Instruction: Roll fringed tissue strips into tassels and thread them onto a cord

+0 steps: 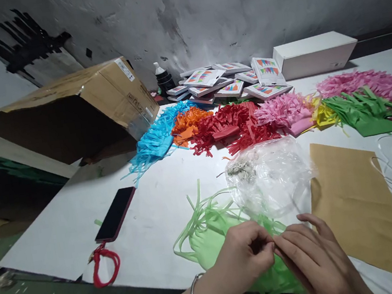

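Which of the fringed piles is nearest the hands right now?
The light green pile, partly covered in this view by the left hand and right hand; the other fringed piles lie farther back on the table.

Single head cam, riding on the person and looking forward and down. Left hand (245,255) and right hand (317,256) are showing close up, bottom centre. View is spanning the white tabletop (166,195) and reaching the grey wall (234,8) beyond.
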Demonstrator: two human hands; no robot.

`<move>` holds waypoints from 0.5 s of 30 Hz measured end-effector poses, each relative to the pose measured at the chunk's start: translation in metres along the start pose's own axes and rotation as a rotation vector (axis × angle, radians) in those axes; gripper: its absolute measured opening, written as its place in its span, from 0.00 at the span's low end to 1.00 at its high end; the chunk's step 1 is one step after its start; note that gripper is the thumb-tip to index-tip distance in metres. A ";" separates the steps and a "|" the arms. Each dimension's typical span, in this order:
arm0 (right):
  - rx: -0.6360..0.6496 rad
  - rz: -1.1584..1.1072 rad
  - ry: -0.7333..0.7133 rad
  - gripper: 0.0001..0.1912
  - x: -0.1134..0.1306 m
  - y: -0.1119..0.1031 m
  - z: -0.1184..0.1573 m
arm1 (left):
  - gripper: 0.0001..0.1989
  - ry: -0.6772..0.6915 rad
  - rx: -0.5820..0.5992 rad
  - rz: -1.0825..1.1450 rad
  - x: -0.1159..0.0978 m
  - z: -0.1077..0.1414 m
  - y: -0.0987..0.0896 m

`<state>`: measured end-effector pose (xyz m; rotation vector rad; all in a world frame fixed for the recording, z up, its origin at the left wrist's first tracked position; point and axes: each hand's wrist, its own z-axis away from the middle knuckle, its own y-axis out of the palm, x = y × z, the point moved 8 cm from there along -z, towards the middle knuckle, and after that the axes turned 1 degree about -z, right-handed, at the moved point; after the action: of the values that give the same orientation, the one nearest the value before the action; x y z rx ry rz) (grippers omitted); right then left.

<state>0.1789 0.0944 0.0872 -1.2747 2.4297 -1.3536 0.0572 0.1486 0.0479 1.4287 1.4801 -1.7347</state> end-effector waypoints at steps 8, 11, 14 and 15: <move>-0.097 -0.015 0.047 0.07 -0.006 0.001 -0.001 | 0.07 -0.024 -0.069 -0.109 0.001 -0.002 -0.012; -0.091 -0.042 0.065 0.07 -0.010 0.000 -0.001 | 0.05 -0.039 -0.029 -0.040 0.001 -0.002 -0.011; -0.055 -0.050 0.039 0.07 -0.010 0.003 -0.003 | 0.02 -0.018 0.052 0.049 -0.001 -0.001 -0.006; -0.052 -0.071 0.030 0.07 -0.010 0.004 -0.003 | 0.03 -0.003 0.059 0.056 -0.002 0.000 -0.007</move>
<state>0.1818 0.1043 0.0828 -1.3747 2.4773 -1.3445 0.0523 0.1503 0.0524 1.4826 1.3843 -1.7594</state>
